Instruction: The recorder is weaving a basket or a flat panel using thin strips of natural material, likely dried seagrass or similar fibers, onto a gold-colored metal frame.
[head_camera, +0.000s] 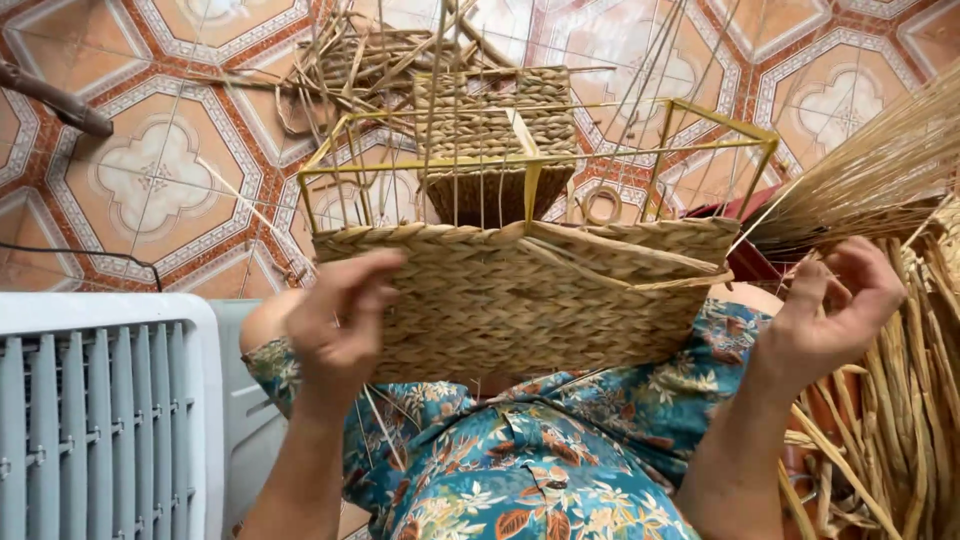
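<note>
A half-woven straw basket (520, 300) on a yellow wire frame (700, 112) rests on my lap, its woven side facing me and thin uprights sticking up. My left hand (338, 322) presses against the basket's left woven wall, fingers curled over the weave. My right hand (835, 315) is to the right of the basket, fingers bent around thin pale strands that run toward the basket's top right corner. A flat straw strand (620, 262) lies slanted along the top row of weaving.
Bundles of dry straw (900, 400) lie at my right, with a sheaf of thin reeds (870, 180) above them. A grey slatted plastic appliance (100, 420) stands at my left. Loose straw and a second woven piece (500, 130) lie on the patterned tile floor (150, 170).
</note>
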